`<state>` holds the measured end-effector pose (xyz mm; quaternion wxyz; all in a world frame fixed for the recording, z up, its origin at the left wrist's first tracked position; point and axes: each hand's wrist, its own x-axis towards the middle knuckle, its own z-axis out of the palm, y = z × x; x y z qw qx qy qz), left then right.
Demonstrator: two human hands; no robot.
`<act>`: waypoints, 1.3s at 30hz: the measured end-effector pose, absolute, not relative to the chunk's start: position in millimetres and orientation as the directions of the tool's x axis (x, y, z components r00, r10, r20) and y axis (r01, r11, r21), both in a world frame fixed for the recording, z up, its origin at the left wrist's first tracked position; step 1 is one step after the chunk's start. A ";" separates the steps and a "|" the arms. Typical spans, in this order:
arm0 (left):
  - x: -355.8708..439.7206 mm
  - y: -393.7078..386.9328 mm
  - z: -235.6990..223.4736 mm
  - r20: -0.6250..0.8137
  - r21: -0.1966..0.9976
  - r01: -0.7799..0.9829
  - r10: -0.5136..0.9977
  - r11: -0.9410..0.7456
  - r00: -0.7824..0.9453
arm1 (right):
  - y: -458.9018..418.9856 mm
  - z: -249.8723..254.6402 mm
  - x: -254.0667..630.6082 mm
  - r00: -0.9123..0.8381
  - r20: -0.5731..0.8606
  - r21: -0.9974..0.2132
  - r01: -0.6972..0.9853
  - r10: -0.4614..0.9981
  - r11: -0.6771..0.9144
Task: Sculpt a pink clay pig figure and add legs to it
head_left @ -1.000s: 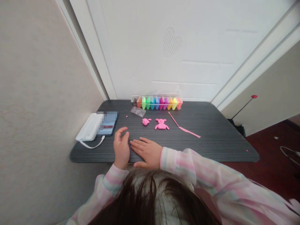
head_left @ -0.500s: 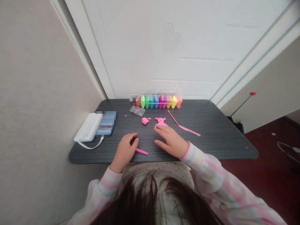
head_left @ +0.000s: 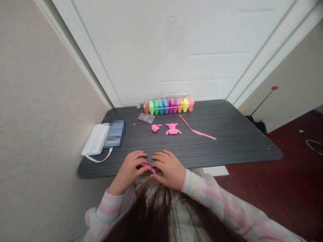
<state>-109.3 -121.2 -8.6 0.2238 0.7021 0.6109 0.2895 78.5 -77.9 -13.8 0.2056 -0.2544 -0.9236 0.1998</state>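
Gripping pink clay roll (head_left: 145,164): left hand (head_left: 130,170); right hand (head_left: 170,170) (thumb and fingers apart) near its end.

Both hands are gathered at the table's (head_left: 242,148) near edge, backs upward. The left hand (head_left: 130,169) angles inward, fingers curled, its thumb (head_left: 143,170) stretched out beneath them in a pinch. The right hand (head_left: 171,169) faces it, fingers bent in a loose arch, thumb pointing across; how far its fingertips close cannot be told. The fingertips of the two hands nearly meet. Both wrists lie on the person's side of the table's edge. The left forearm (head_left: 108,208) slants toward the table from the person's left; the right forearm (head_left: 222,198), showing more length, reaches in from the right. Striped sleeves cover both forearms to the wrists. Dark hair (head_left: 148,218) hangs between the arms.
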 end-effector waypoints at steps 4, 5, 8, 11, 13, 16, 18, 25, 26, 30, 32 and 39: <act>-99.0 -114.4 -2.3 0.153 0.706 0.688 0.985 -0.166 0.080 | -76.0 -11.2 82.5 -0.736 0.308 -0.510 0.407 0.603 0.757; -95.9 -112.4 -0.1 0.154 0.716 0.679 0.985 -0.161 0.072 | -73.9 -10.4 85.0 -0.716 0.312 -0.518 0.422 0.624 0.743; -88.0 -105.6 4.8 0.138 0.743 0.657 0.990 -0.129 0.038 | -64.2 -8.3 96.1 -0.647 0.314 -0.528 0.489 0.695 0.694; -80.3 -94.6 6.6 0.104 0.767 0.636 0.995 -0.087 0.010 | -53.5 -7.4 110.7 -0.562 0.313 -0.512 0.579 0.766 0.634; -73.3 -83.5 7.3 0.079 0.784 0.618 0.997 -0.063 0.001 | -48.7 -7.3 119.8 -0.502 0.315 -0.491 0.641 0.806 0.590; -59.4 -64.3 9.9 0.052 0.805 0.591 0.999 -0.049 0.011 | -46.6 -8.2 128.7 -0.418 0.317 -0.451 0.723 0.851 0.523; -51.0 -53.7 12.6 0.051 0.812 0.582 0.999 -0.045 0.006 | -47.5 -9.5 130.6 -0.374 0.315 -0.428 0.764 0.872 0.482; -50.8 -47.1 14.6 0.046 0.804 0.595 0.997 -0.001 -0.059 | -55.1 -8.5 126.6 -0.387 0.279 -0.444 0.759 0.879 0.475; -52.6 -47.7 14.0 0.040 0.800 0.600 0.997 0.004 -0.060 | -54.9 -7.0 127.0 -0.401 0.272 -0.464 0.742 0.875 0.484; -49.8 -47.7 11.8 0.018 0.791 0.611 1.000 -0.008 -0.010 | -43.3 -1.7 134.9 -0.444 0.249 -0.574 0.648 0.861 0.500; -41.9 -46.7 10.4 0.021 0.782 0.623 0.999 -0.031 0.024 | -31.0 0.1 141.4 -0.447 0.251 -0.630 0.599 0.859 0.495; -18.4 -42.7 4.9 0.072 0.704 0.709 0.997 -0.041 -0.014 | 19.7 12.5 154.2 -0.373 0.302 -0.724 0.509 0.877 0.466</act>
